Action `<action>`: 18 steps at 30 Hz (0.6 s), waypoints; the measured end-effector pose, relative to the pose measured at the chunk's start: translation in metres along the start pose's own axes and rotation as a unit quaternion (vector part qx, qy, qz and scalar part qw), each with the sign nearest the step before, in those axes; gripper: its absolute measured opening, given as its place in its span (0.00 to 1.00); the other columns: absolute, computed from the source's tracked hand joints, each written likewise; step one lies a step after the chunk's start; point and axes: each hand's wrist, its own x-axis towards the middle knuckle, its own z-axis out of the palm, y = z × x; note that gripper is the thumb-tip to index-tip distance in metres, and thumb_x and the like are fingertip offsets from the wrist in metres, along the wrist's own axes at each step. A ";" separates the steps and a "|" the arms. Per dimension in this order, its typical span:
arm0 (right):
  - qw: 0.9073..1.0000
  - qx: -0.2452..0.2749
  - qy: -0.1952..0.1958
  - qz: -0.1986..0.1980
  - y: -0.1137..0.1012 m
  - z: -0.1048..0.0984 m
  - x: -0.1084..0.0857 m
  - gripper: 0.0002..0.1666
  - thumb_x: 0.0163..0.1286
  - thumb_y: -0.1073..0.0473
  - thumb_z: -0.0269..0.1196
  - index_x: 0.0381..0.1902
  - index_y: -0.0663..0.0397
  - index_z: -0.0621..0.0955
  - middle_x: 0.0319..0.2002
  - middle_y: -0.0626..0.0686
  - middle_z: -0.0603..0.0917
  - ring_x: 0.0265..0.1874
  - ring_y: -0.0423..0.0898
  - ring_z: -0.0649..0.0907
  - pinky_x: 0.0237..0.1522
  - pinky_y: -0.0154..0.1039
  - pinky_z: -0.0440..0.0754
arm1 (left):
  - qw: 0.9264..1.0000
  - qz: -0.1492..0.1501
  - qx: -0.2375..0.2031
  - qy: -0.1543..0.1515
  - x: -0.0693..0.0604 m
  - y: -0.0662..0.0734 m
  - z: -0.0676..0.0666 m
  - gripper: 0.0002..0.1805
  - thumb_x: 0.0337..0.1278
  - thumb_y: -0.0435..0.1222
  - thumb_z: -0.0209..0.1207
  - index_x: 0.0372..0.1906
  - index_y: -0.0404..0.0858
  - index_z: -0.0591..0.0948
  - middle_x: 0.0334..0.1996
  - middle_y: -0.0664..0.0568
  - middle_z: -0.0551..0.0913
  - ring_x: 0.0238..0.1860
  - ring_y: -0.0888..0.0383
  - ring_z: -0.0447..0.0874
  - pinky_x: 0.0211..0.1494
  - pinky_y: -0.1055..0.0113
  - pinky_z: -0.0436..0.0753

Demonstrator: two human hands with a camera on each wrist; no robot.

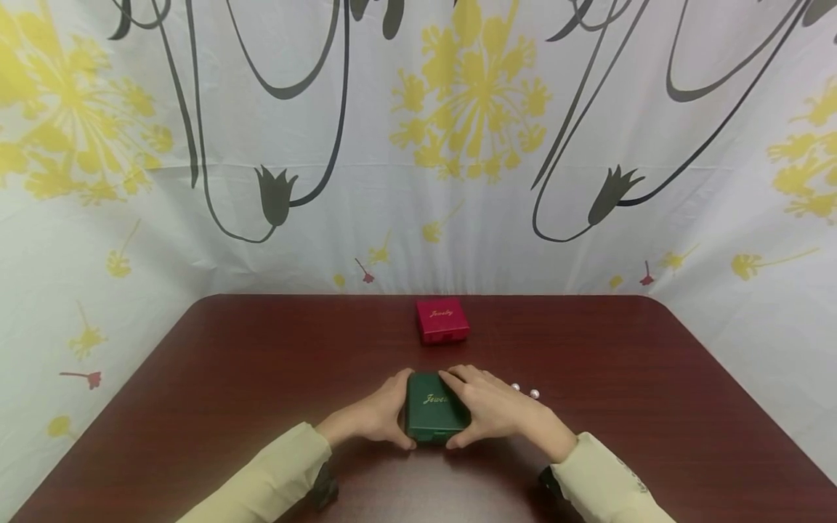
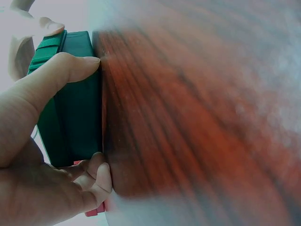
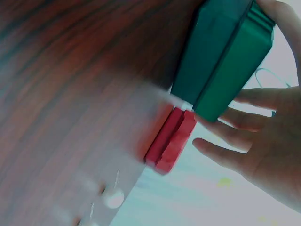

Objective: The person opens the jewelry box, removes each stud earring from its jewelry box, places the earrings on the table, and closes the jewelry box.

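A dark green jewelry box (image 1: 433,407) with gold lettering lies lid down on the table, between both hands. My left hand (image 1: 384,408) grips its left side. In the left wrist view the left thumb (image 2: 75,67) presses near the front corner, with curled fingers at the back corner. My right hand (image 1: 487,407) holds the right side. Its thumb is at the front and its fingers reach over the lid and the far edge. Just beyond the right hand lie two pearl stud earrings (image 1: 535,394), one partly hidden by that hand; their pins show in the right wrist view.
A red jewelry box (image 1: 442,321), lid down, sits farther back near the table's far edge. The brown wooden table (image 1: 261,363) reaches to a white patterned curtain (image 1: 366,145) behind and at both sides.
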 end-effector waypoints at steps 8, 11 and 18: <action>1.000 0.019 0.003 0.007 0.008 -0.001 -0.007 0.55 0.39 0.39 0.69 0.59 0.67 0.65 0.51 0.55 0.70 0.47 0.48 0.73 0.42 0.43 0.76 | 1.000 0.003 -0.005 0.004 0.000 -0.002 0.001 0.51 0.19 0.34 0.74 0.55 0.27 0.56 0.45 0.45 0.67 0.49 0.51 0.65 0.52 0.59 0.68; 1.000 0.016 0.013 0.002 0.008 0.000 -0.007 0.54 0.39 0.39 0.69 0.58 0.68 0.66 0.50 0.55 0.70 0.46 0.46 0.73 0.42 0.41 0.76 | 1.000 0.004 -0.005 0.005 0.000 -0.002 0.002 0.51 0.19 0.34 0.74 0.55 0.28 0.56 0.45 0.45 0.67 0.49 0.51 0.65 0.53 0.60 0.68; 0.999 0.015 0.028 -0.001 0.010 0.000 -0.008 0.54 0.38 0.39 0.69 0.58 0.69 0.67 0.50 0.54 0.70 0.47 0.45 0.73 0.44 0.41 0.75 | 1.000 0.002 -0.005 0.005 0.001 -0.002 0.002 0.52 0.19 0.34 0.74 0.56 0.28 0.55 0.47 0.45 0.66 0.51 0.50 0.64 0.54 0.59 0.68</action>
